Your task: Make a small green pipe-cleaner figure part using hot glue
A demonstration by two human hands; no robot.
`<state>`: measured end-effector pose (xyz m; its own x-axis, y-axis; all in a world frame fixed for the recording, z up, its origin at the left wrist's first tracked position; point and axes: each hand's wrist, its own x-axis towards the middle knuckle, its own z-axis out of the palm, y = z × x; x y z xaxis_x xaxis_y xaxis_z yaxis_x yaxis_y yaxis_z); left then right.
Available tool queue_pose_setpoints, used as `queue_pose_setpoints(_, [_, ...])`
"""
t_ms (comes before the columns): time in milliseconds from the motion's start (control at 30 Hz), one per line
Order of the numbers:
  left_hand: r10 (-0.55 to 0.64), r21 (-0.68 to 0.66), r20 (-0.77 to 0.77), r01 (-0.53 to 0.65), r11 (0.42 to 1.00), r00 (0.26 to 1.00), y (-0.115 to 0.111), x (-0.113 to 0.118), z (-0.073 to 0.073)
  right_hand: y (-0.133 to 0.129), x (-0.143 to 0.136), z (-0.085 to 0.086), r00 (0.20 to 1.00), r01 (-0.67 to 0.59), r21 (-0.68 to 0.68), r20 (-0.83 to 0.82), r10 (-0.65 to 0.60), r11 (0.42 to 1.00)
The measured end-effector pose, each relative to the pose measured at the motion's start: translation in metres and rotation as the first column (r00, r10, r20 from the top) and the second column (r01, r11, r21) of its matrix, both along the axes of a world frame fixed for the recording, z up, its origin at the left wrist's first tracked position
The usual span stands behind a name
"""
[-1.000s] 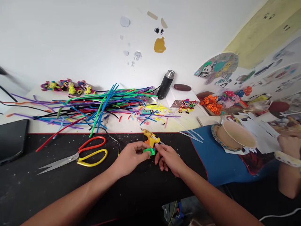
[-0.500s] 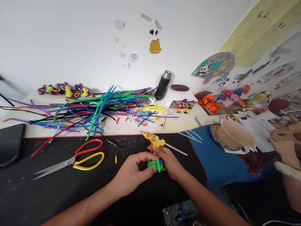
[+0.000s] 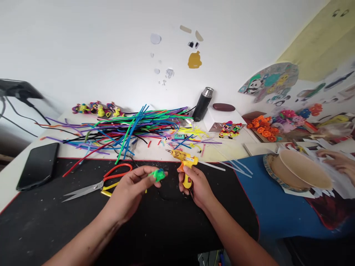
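Observation:
Between the thumb and fingers of my left hand (image 3: 131,188) is a small green and blue pipe-cleaner piece (image 3: 159,175). My right hand (image 3: 198,184) is closed around the grip of a yellow hot glue gun (image 3: 186,161) with an orange trigger. Its metal nozzle points left, above and to the right of the green piece, not touching it. A clear glue stick (image 3: 212,166) sticks out of its back. Scissors (image 3: 91,189) with red and yellow handles lie left of my left hand, which partly covers the yellow loop.
Behind the black mat (image 3: 83,225) lies a heap of coloured pipe cleaners (image 3: 133,123). A phone (image 3: 38,166) is at the left, a black flask (image 3: 202,105) at the back. Rightward are glue sticks (image 3: 238,168), a bowl (image 3: 303,168) and another person's hand (image 3: 338,162).
My hands have moved apart. The left hand has carried the green piece leftward and turned it; the right hand now grips the glue gun upright. The whole view has shifted slightly.

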<state>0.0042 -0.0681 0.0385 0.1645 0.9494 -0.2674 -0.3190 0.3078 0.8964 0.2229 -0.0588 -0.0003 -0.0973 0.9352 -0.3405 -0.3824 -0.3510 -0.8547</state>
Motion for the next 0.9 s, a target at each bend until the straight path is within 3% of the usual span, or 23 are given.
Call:
queue_pose_setpoints(100, [0.141, -0.064, 0.078, -0.136, 0.989, 0.987, 0.013, -0.014, -0.002, -0.003, 0.003, 0.012, 0.998, -0.065, 0.051, -0.023, 0.066, 0.997])
queue_pose_setpoints(233, [0.201, -0.069, 0.058, -0.197, 0.978, 0.978, 0.018, -0.025, -0.003, -0.01, 0.003, 0.024, 0.981, -0.175, 0.113, -0.058, 0.183, 0.978])
queue_pose_setpoints(367, [0.227, -0.056, 0.034, -0.225, 0.973, 0.973, 0.02, -0.023, -0.001, -0.01, -0.012, 0.024, 0.944, -0.253, 0.081, -0.199, 0.265, 0.964])
queue_pose_setpoints(467, [0.257, -0.044, 0.024, -0.256, 0.966, 0.966, 0.023, -0.022, -0.002, -0.008, -0.024, 0.021, 0.928, -0.297, 0.089, -0.208, 0.309, 0.951])
queue_pose_setpoints(667, [0.265, -0.03, -0.036, -0.267, 0.963, 0.963, 0.025, -0.024, -0.009, -0.008, -0.021, 0.016, 0.957, -0.274, 0.1, -0.074, 0.282, 0.957])
queue_pose_setpoints(900, [0.25, 0.085, -0.183, -0.238, 0.968, 0.951, 0.024, -0.023, -0.015, -0.013, -0.02, 0.019, 0.917, -0.301, 0.091, 0.301, 0.262, 0.949])
